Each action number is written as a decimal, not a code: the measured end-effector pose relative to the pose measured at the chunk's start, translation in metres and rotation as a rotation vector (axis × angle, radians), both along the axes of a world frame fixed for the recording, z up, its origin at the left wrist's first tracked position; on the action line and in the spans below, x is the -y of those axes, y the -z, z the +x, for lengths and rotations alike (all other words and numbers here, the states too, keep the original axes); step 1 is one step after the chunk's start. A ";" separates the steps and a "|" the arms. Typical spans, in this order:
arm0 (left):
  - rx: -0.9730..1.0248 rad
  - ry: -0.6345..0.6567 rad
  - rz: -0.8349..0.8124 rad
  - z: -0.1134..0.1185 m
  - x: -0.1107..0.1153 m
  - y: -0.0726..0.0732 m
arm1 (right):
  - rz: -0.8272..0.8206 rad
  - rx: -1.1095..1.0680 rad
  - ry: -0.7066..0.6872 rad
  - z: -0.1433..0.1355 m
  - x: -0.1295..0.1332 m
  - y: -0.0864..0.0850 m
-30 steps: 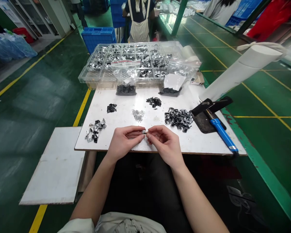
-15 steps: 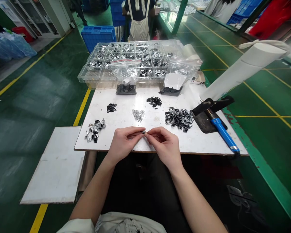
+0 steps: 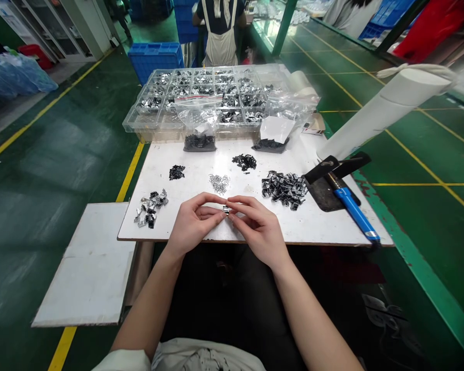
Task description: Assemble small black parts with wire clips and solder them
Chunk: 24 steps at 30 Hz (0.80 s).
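Observation:
A small black-and-silver clip-like part (image 3: pixel 226 209) is pinched between the fingertips of both hands, just above the table's front edge. My left hand (image 3: pixel 195 219) grips it from the left and my right hand (image 3: pixel 257 226) from the right, with the index fingertips meeting above it. Beyond the hands lies a pile of tiny silver wire pieces (image 3: pixel 219 183). Small black pieces form one heap (image 3: pixel 245 162) behind it and another (image 3: pixel 177 172) to its left. Black-and-silver parts (image 3: pixel 284 189) are piled at the right, and a looser group (image 3: pixel 150 207) lies at the left.
A clear compartment box (image 3: pixel 139 121) full of metal parts stands at the back of the white table (image 3: pixel 332 232). Two plastic bags of black pieces (image 3: pixel 200 141) rest before it. At right are a blue-handled tool (image 3: pixel 355 211) and a white tube (image 3: pixel 386 113). A person (image 3: pixel 220 36) is beyond.
Both index fingers have risen and come together above the small part, which now shows more of its face between the fingertips. The piles look the same; the view has shifted slightly.

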<state>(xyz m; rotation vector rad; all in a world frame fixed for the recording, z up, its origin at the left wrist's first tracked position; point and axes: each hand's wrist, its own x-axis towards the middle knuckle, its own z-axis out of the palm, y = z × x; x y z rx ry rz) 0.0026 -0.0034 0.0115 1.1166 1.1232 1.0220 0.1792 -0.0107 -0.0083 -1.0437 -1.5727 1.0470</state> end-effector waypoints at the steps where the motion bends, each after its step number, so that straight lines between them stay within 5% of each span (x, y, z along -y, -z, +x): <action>1: 0.002 0.000 -0.006 0.000 0.000 0.000 | 0.013 0.010 0.002 0.000 0.000 0.000; 24: -0.078 -0.060 0.152 0.003 0.000 0.004 | 0.134 -0.002 0.171 -0.008 0.004 0.009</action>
